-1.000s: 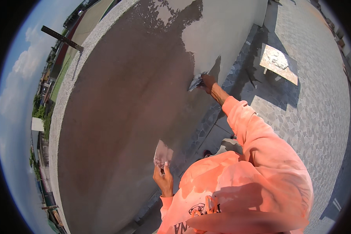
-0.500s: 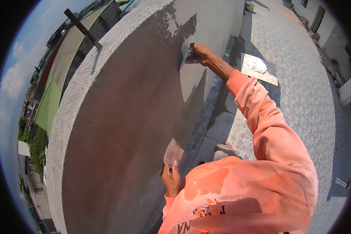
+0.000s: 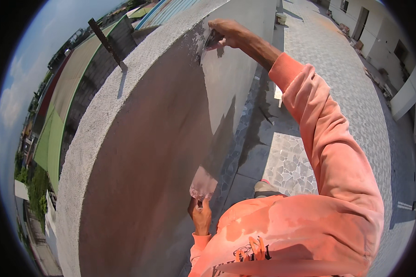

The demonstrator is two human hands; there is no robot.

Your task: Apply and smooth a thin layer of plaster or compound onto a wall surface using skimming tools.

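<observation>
My right hand (image 3: 224,34) is raised to the upper part of the wall, near its top edge. Its fingers are closed round a putty knife (image 3: 211,41), whose blade lies against the wall, mostly hidden by the hand. Low and close to my body, my left hand (image 3: 200,218) grips a second flat, wide-bladed putty knife (image 3: 203,183) with a pale smeared coat on its blade. The wall (image 3: 143,157) carries a damp-looking brownish-grey coat on its left part. Lighter grey surface (image 3: 222,76) shows to the right of that coat, below my right hand.
Rough concrete (image 3: 94,122) forms the wall's top, and a rusty metal post (image 3: 107,44) sticks up from it. Beyond lie green roofing (image 3: 53,138) and a blue roof (image 3: 164,14). Stone-patterned paving (image 3: 351,87) runs along the right, with a pale bucket (image 3: 281,18) farther off.
My right hand has moved up and left along the wall with its putty knife. The ragged light patch near the top is now largely coated. My left hand stays low with its knife.
</observation>
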